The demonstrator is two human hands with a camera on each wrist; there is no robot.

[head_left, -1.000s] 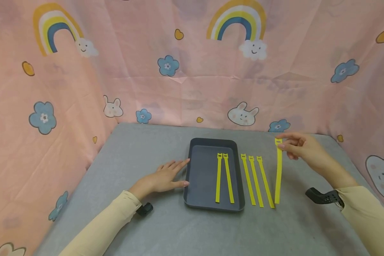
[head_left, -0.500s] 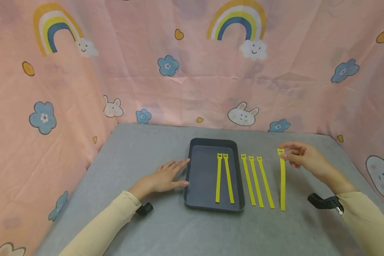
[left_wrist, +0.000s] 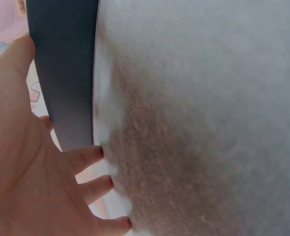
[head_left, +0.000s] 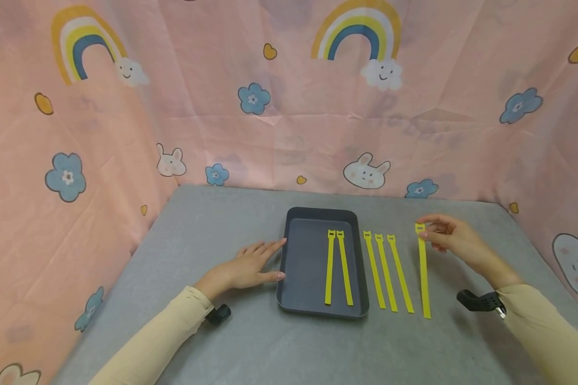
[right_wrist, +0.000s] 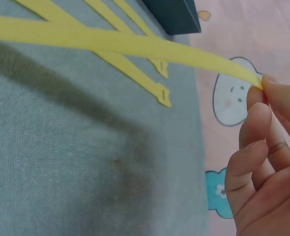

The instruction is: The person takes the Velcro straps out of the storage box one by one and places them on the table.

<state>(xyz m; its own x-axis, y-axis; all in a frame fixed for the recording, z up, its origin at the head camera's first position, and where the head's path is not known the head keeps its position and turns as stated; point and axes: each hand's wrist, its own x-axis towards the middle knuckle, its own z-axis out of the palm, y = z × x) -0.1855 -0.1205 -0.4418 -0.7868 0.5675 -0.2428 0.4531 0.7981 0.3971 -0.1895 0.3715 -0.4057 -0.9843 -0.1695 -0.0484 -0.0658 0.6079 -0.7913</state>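
Observation:
A yellow hook-and-loop cable tie (head_left: pixel 423 272) hangs from my right hand (head_left: pixel 455 243), its slotted head pinched between thumb and fingers. In the right wrist view the strap (right_wrist: pixel 155 48) stretches out above the table, casting a shadow. My left hand (head_left: pixel 243 270) has its fingers spread, and its fingertips touch the left side of a dark grey tray (head_left: pixel 301 262). The left wrist view shows the tray's outer wall (left_wrist: pixel 64 73) beside the thumb. Two yellow ties (head_left: pixel 329 272) lie inside the tray, in its right half. Three more ties (head_left: pixel 387 275) lie side by side on the table, right of the tray.
The grey table (head_left: pixel 212 230) is enclosed at the back and sides by a pink cloth (head_left: pixel 294 139) printed with rainbows, rabbits and flowers. A black wrist device (head_left: pixel 479 302) sits at the right sleeve, another (head_left: pixel 218 314) at the left.
My right hand has come lower and nearer to me with the pinched tie, then slightly left. The tie's free end has moved right, away from the three on the table. My left hand stays put.

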